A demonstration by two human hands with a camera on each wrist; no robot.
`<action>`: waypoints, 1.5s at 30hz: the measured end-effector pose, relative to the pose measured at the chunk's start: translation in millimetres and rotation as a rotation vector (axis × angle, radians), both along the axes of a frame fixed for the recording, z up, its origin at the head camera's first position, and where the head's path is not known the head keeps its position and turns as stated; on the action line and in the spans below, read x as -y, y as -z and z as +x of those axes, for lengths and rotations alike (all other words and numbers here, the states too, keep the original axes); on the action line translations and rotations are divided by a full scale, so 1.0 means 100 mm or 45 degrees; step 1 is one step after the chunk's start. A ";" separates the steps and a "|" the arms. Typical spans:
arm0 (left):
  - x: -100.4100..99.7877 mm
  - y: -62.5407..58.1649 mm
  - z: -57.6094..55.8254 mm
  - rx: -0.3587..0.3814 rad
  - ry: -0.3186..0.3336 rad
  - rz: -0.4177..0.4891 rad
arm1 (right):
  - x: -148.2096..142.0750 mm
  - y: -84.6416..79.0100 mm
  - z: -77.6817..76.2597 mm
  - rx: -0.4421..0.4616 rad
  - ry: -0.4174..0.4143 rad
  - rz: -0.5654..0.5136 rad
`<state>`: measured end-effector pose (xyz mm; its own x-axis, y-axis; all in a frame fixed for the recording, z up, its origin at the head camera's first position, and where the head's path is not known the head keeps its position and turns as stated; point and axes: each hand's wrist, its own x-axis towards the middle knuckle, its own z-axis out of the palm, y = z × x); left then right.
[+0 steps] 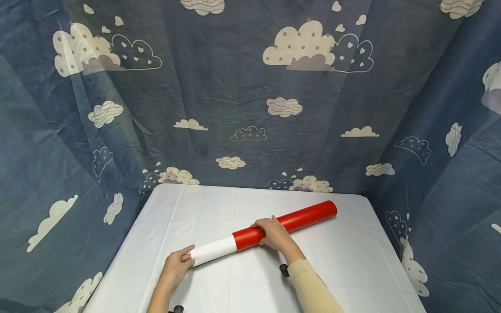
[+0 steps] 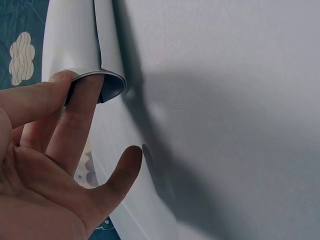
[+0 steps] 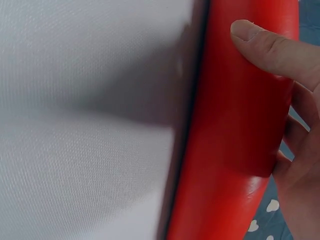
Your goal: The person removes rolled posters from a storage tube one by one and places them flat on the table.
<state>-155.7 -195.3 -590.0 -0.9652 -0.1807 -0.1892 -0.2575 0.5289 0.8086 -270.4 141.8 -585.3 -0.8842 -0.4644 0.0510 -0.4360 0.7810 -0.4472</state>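
One red-and-white roll (image 1: 245,238) slants across the counter (image 1: 207,213); the left hand (image 1: 174,267) pinches its white end (image 1: 214,251), a finger (image 2: 81,107) inside, while the right hand (image 1: 275,234) curls round the red section (image 1: 309,216). Adjusting seems the step; next calls for matched grips.

I'm in a makeshift, booth-like corner: dark blue fabric (image 1: 219,87) printed with pale clouds (image 1: 303,41) and little hearts (image 1: 361,19) hangs at the far, left and right sides, enclosing my white-topped table (image 1: 352,261). Whether a home or a workplace lies beyond, I can't tell.
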 end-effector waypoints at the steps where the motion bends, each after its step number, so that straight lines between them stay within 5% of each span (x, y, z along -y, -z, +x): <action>1: 0.00 0.00 0.00 0.002 0.000 0.000 | -0.01 0.00 0.00 -0.002 0.000 0.007; 45: 0.11 0.03 0.04 0.014 -0.007 0.014 | -0.19 -0.02 -0.09 -0.001 0.061 0.032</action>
